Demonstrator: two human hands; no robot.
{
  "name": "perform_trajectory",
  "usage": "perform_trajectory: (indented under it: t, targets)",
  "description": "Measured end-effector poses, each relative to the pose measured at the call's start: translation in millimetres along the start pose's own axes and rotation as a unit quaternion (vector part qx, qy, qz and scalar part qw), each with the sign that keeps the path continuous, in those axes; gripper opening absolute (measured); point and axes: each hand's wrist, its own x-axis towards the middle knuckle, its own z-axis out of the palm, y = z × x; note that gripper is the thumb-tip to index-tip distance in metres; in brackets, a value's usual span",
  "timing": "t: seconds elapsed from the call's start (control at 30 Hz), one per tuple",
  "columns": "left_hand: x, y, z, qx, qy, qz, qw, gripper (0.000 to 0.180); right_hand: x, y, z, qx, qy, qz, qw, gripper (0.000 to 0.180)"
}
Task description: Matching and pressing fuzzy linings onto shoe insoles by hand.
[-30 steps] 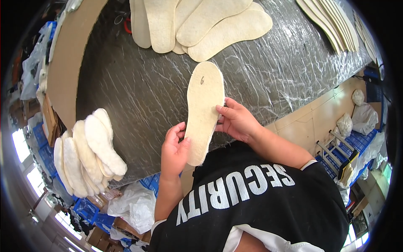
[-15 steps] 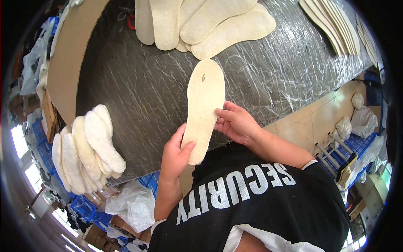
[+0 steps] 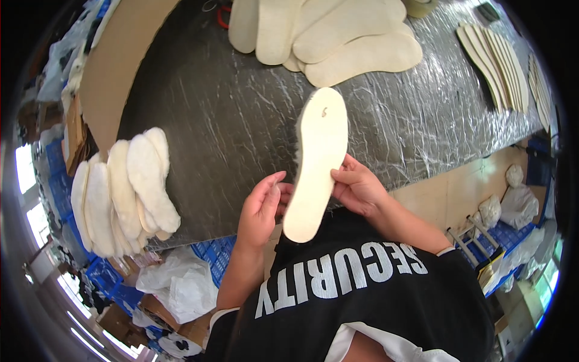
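Observation:
A cream shoe insole (image 3: 316, 163) with a fluffy edge and a small handwritten mark near its top is held upright over the table's near edge. My right hand (image 3: 362, 187) grips its right side, thumb on the flat face and fingers behind. Beside the lower left edge, my left hand (image 3: 260, 208) has its thumb and fingers apart; some fingertips reach close to the insole, and whether they touch it I cannot tell. Beyond the insole, several flat insoles (image 3: 362, 57) lie overlapping. At the left, a row of fluffy insoles (image 3: 148, 175) leans together.
Crinkled clear film covers the dark table (image 3: 211, 120). More insoles (image 3: 494, 66) are fanned at the far right, near a tape roll (image 3: 420, 6). Cardboard (image 3: 114, 72) borders the left side; a red-handled tool (image 3: 223, 17) lies behind. Below are a white bag (image 3: 178, 286) and blue crates (image 3: 214, 259).
My left hand has let go of the insole's lower end and its fingers have spread. The insole has tilted slightly in my right hand. The whole view has shifted a little.

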Motion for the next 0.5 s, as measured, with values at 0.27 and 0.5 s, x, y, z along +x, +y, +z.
perform_trajectory:
  t: [0.27,0.5]
  targets:
    - [22,8,12,0.01,-0.034,-0.026,0.999,0.028,1,3,-11,0.026,-0.061,0.003,0.998,0.054]
    - [25,0,23,0.045,-0.05,-0.014,0.998,0.017,1,4,-11,0.015,-0.083,0.001,0.996,0.053]
